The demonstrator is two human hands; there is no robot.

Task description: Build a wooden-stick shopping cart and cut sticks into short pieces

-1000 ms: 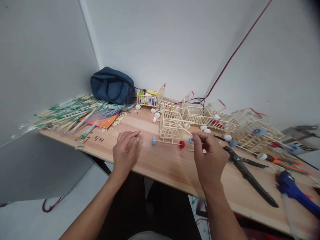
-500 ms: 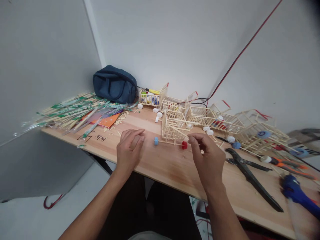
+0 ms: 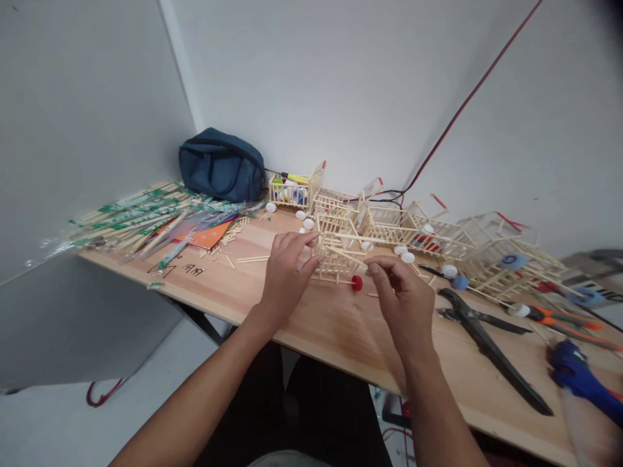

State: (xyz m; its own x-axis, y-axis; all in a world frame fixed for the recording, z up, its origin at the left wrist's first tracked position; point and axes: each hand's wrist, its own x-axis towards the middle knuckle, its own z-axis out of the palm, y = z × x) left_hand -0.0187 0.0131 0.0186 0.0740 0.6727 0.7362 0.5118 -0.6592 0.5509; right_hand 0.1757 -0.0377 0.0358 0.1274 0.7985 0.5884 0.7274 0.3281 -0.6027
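My left hand (image 3: 288,275) reaches over the wooden table (image 3: 321,324) to a small stick-built cart (image 3: 337,250); its fingers curl at the cart's left side and hide the blue end of a thin axle. The axle's red cap wheel (image 3: 357,283) still shows. My right hand (image 3: 402,299) hovers just right of the red wheel with thumb and fingertips pinched together; what they pinch is hidden. Several more stick carts (image 3: 389,224) stand behind.
A blue bag (image 3: 220,166) sits in the corner. Wrapped chopsticks (image 3: 141,217) are piled at the left. Black pliers (image 3: 479,324), an orange-handled tool (image 3: 555,318) and a blue tool (image 3: 581,383) lie at the right. White caps (image 3: 403,254) are scattered about. A red cable (image 3: 467,97) runs up the wall.
My left hand has moved right and forward from the bare table to the cart, covering the axle's blue wheel. My right hand has stayed almost still.
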